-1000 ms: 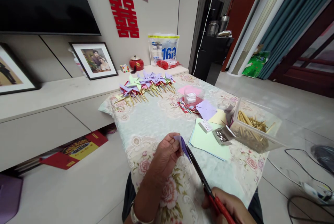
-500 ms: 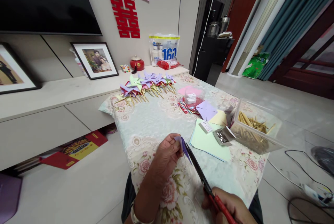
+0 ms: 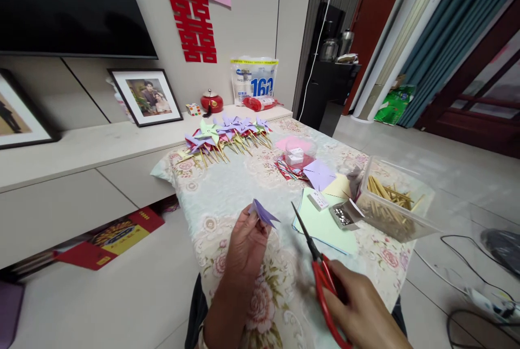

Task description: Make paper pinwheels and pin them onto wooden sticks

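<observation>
My left hand point(image 3: 248, 240) pinches a folded piece of purple paper point(image 3: 265, 213) above the tablecloth. In my right hand point(image 3: 353, 297) is a pair of scissors point(image 3: 314, 254) with red handles and dark blades. The blades look closed, point away from me and are apart from the paper. Just beyond the scissors lies a stack of pale green paper point(image 3: 312, 224). On it rest a small white box point(image 3: 318, 200) and an opened box of shiny metal pins point(image 3: 343, 214). A flat purple square with slits point(image 3: 319, 174) lies behind the stack.
Paper pinwheels on sticks point(image 3: 227, 135) lie along the table's far left edge. A clear plastic bin point(image 3: 400, 224) of wooden sticks stands at the right. A round clear container point(image 3: 299, 149) is at the back. The TV cabinet point(image 3: 81, 159) runs along the wall.
The scissors have come away from the purple paper, toward the lower right. My left hand has shifted slightly left with the paper, whose cut points now spread apart.
</observation>
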A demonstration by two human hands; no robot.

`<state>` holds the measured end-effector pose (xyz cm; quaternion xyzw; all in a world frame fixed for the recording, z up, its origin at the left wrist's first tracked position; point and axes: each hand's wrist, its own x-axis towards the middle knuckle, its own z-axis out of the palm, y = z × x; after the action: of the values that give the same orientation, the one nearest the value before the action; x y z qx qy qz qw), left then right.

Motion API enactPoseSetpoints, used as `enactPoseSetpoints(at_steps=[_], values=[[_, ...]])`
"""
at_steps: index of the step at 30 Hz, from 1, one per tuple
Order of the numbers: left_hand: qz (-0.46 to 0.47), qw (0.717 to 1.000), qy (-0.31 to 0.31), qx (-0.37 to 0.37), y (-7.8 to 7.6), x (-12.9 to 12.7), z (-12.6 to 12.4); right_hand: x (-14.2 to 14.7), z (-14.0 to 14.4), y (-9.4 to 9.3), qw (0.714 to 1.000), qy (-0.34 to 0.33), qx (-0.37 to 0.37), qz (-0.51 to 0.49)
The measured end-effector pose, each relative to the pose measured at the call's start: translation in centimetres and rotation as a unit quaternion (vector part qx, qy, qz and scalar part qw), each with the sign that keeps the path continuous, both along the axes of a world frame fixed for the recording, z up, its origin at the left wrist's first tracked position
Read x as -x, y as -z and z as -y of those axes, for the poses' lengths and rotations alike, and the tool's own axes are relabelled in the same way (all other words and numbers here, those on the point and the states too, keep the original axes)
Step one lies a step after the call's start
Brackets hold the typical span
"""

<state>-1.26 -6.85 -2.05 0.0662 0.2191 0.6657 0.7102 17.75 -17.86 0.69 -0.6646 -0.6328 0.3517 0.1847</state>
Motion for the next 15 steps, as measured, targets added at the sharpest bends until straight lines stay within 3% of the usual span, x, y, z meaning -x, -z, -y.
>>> enactPoseSetpoints(at_steps=[2,6,11,15], values=[[0.01,1.0,-0.016,0.011,-0.2,0.2,0.0,0.9,-2.1,-0.5,0.993,0.021,-0.01,0.114],[0.007,0.999,-0.035,0.02,-0.3,0.4,0.0,3.6,-5.5,-0.9,0.976,0.005,-0.013,0.219],[-0.009,0.999,-0.037,0.023,-0.2,0.5,-0.3,6.4,-7.2,-2.0,0.964,-0.048,-0.009,0.26],[-0.023,0.998,-0.05,0.03,-0.2,0.8,-0.4,6.1,-7.3,-4.7,0.961,-0.085,-0.027,0.261]])
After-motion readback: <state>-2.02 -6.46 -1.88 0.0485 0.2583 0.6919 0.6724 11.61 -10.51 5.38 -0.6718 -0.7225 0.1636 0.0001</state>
